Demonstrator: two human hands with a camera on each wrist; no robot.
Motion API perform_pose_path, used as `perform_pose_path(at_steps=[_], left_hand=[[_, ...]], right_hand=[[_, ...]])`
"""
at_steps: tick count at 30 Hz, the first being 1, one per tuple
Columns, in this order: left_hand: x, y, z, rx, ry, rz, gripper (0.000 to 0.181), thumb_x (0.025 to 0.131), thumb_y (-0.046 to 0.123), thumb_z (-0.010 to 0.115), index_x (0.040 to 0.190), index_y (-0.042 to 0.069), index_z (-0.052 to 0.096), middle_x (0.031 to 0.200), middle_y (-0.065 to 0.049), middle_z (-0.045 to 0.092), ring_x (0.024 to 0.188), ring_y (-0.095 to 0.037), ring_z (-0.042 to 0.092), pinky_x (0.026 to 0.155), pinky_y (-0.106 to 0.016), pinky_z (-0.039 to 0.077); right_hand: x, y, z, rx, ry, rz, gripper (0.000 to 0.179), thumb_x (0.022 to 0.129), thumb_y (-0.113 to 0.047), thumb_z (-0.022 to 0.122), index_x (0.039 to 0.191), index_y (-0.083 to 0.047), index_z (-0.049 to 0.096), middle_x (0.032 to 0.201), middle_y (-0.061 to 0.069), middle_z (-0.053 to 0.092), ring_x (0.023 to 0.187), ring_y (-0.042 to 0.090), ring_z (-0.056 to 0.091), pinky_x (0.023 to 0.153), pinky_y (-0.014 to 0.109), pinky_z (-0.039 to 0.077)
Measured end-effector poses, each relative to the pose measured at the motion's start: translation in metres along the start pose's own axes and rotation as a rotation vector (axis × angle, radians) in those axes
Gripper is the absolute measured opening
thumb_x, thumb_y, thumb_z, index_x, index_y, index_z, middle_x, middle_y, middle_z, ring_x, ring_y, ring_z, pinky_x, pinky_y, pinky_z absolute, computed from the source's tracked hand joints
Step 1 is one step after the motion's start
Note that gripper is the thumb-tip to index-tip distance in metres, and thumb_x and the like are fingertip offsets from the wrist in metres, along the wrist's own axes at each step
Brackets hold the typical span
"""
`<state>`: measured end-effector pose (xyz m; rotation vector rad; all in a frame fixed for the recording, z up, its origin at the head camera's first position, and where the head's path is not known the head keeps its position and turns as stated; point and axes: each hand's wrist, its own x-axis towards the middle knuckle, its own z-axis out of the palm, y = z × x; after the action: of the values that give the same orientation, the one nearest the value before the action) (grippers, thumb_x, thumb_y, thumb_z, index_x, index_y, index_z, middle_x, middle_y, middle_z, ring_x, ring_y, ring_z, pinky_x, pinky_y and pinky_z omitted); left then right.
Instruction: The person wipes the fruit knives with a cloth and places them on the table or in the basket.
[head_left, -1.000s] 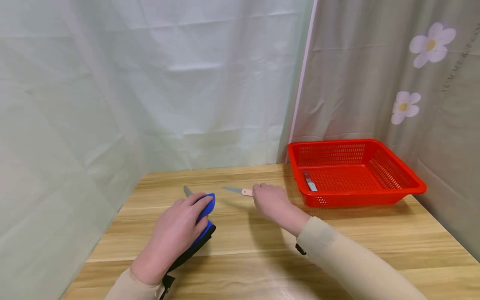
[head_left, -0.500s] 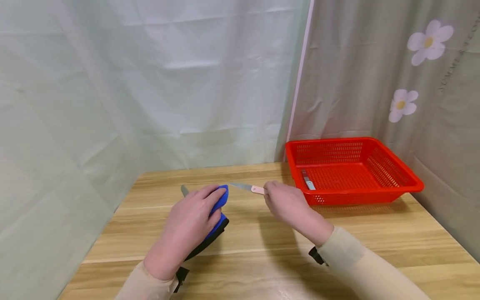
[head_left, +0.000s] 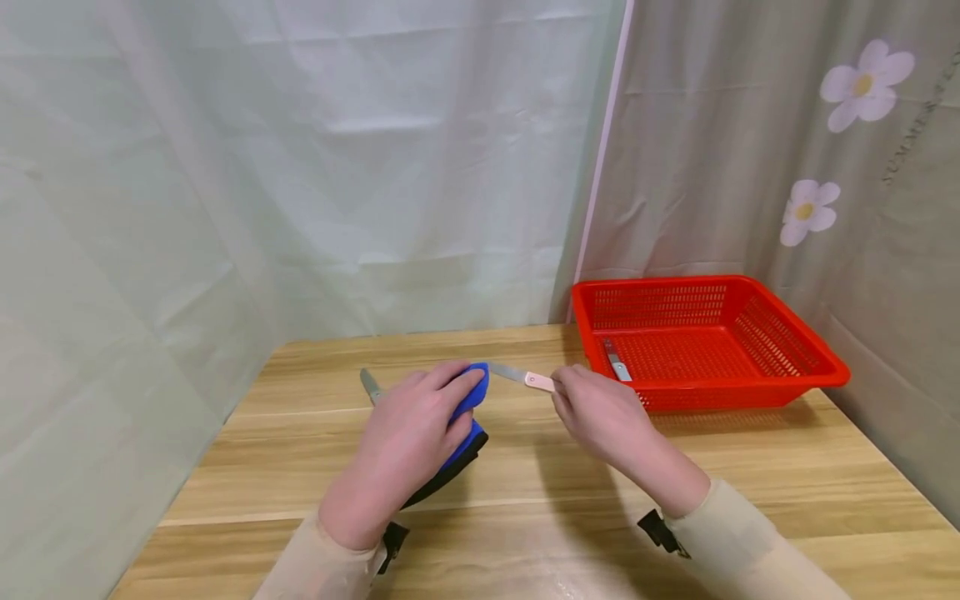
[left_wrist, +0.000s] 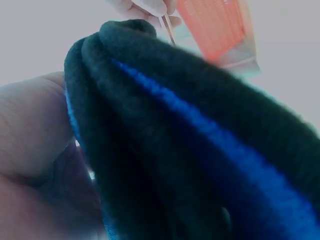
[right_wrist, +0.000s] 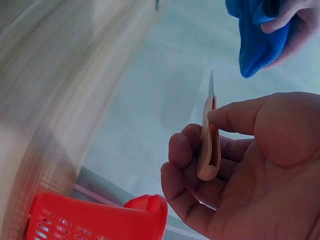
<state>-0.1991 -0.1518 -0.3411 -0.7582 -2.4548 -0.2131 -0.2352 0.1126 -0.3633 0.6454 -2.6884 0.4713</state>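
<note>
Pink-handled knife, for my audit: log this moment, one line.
left hand: grips blue cloth; right hand: holds pink-handled knife; red basket: white-handled tool inside

Pale curtain [head_left: 390, 183] behind wooden table [head_left: 300, 433]; grey curtain [head_left: 690, 183] (printed flowers [head_left: 862, 85]) at right

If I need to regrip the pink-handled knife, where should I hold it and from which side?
Take its pink handle from the right, where the right hand holds it. Pinching the flat sides would likely be steadiest, since an open slot runs along one edge. Avoid coming from the left: the blade points that way, toward the blue cloth in the left hand.
</note>
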Motion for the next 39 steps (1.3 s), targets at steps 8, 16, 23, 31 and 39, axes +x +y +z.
perform_pose_path(at_steps=[8, 16, 23, 31, 39], left_hand=[[0.010, 0.010, 0.003, -0.017, 0.012, 0.009, 0.045, 0.097, 0.017, 0.085, 0.141, 0.013, 0.077, 0.139, -0.008, 0.073, 0.103, -0.033, 0.075, 0.084, -0.045, 0.065], [0.017, 0.019, 0.005, -0.036, 0.005, 0.045, 0.043, 0.096, 0.016, 0.086, 0.138, 0.015, 0.078, 0.139, -0.007, 0.073, 0.093, -0.029, 0.072, 0.074, -0.040, 0.063], [0.020, 0.022, 0.007, -0.025, -0.004, 0.069, 0.046, 0.095, 0.017, 0.087, 0.140, 0.014, 0.078, 0.142, -0.007, 0.072, 0.095, -0.030, 0.073, 0.077, -0.039, 0.064], [0.021, 0.026, 0.006, -0.020, -0.005, 0.089, 0.046, 0.094, 0.016, 0.089, 0.139, 0.013, 0.078, 0.143, -0.008, 0.072, 0.097, -0.031, 0.074, 0.077, -0.040, 0.065], [0.020, 0.031, 0.006, 0.003, -0.035, 0.106, 0.046, 0.095, 0.020, 0.088, 0.139, 0.015, 0.078, 0.144, -0.007, 0.071, 0.098, -0.029, 0.073, 0.077, -0.039, 0.065]], right_hand=[[-0.006, 0.002, -0.004, 0.038, -0.017, 0.030, 0.006, 0.102, -0.011, 0.077, 0.105, -0.010, 0.071, 0.077, -0.005, 0.052, 0.061, 0.012, 0.043, 0.048, 0.026, 0.039], [-0.009, 0.001, -0.007, 0.065, -0.019, 0.046, 0.007, 0.102, -0.011, 0.077, 0.108, -0.010, 0.072, 0.080, -0.004, 0.054, 0.061, 0.012, 0.045, 0.048, 0.026, 0.040], [-0.010, -0.001, -0.015, 0.076, -0.026, 0.044, 0.010, 0.102, -0.012, 0.078, 0.110, -0.009, 0.073, 0.081, -0.003, 0.055, 0.060, 0.011, 0.045, 0.047, 0.025, 0.039], [-0.013, -0.003, -0.020, 0.078, -0.037, 0.036, 0.012, 0.102, -0.012, 0.079, 0.112, -0.009, 0.074, 0.083, -0.003, 0.056, 0.060, 0.010, 0.045, 0.047, 0.024, 0.039], [-0.016, -0.005, -0.023, 0.058, -0.007, -0.013, 0.007, 0.102, -0.012, 0.077, 0.108, -0.010, 0.073, 0.083, -0.005, 0.056, 0.061, 0.009, 0.044, 0.047, 0.025, 0.039]])
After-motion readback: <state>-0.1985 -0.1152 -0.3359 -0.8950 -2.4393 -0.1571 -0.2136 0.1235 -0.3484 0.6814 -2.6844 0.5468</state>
